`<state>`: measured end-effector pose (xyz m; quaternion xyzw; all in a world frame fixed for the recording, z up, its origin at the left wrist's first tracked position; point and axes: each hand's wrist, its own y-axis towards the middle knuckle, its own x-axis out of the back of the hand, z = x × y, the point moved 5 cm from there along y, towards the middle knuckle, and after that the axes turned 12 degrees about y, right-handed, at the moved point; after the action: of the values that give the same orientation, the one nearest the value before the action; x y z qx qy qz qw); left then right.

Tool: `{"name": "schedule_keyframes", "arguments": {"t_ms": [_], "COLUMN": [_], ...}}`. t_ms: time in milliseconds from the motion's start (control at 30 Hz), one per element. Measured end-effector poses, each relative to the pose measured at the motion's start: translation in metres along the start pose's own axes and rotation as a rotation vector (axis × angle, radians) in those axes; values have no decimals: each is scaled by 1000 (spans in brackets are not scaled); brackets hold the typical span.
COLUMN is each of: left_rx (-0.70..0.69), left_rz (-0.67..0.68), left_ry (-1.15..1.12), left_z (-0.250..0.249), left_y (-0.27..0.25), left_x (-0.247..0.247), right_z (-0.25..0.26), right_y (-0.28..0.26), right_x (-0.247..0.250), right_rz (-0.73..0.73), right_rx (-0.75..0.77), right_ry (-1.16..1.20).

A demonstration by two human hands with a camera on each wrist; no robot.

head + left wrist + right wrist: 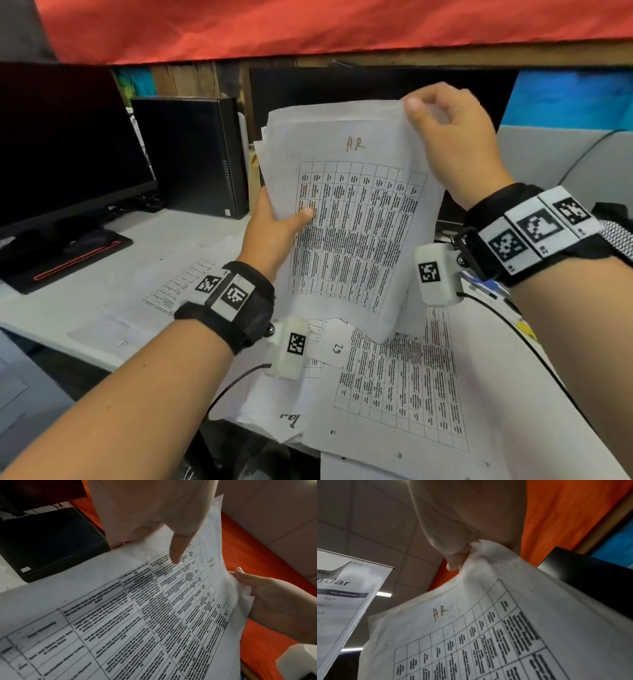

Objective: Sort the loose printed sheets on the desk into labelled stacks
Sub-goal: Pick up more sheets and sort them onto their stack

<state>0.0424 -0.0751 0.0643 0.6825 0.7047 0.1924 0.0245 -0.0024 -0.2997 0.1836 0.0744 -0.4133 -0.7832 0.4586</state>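
A bundle of printed sheets [352, 219] is held upright above the desk; its top page carries a table and the handwritten letters "HR". My left hand [274, 226] grips the bundle's left edge, thumb lying across the front of the page [154, 601]. My right hand [445, 137] pinches the top right corner of the front sheet [488, 601] between thumb and fingers. Under the bundle, more loose table sheets [404, 387] lie spread on the desk, one small slip [337, 347] marked "23".
A dark monitor [65, 144] and a black mini PC [191, 154] stand at the back left on the grey desk [68, 301]. A second dark screen [342, 85] is behind the bundle. Red cloth [308, 27] hangs overhead. Pens and cables [496, 294] lie at right.
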Motion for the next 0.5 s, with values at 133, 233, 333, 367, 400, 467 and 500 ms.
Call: {"name": "schedule_keyframes", "arguments": {"t_ms": [133,233,333,367,400,467,500], "left_rx": [15,13,11,12,10,-8,-27], "left_rz": [-102,-164,-186,-194,-203,-214,-212], "left_ry": [20,-21,-77,-99,-117,-149,-162], "left_z": [1,0,-6,-9,-14,-23,-27], "left_y": [3,4,2,0,-2,-4,-6], "left_x": [5,7,1,-3,-6,-12,-15], "right_z": [-20,-61,-82,-85,-87,-85,-84], "right_y": [-19,-50,-86,-93,-98,-101,-102], "right_x": [6,-2,-20,-22,-23,-22,-22], "right_rz": [-22,-9,52,13,-40,-134,-154], "right_rx": [-69,-352,-500,-496,-485,-462,-448], "right_ry": [249,395,341,321,320,350,357]}}
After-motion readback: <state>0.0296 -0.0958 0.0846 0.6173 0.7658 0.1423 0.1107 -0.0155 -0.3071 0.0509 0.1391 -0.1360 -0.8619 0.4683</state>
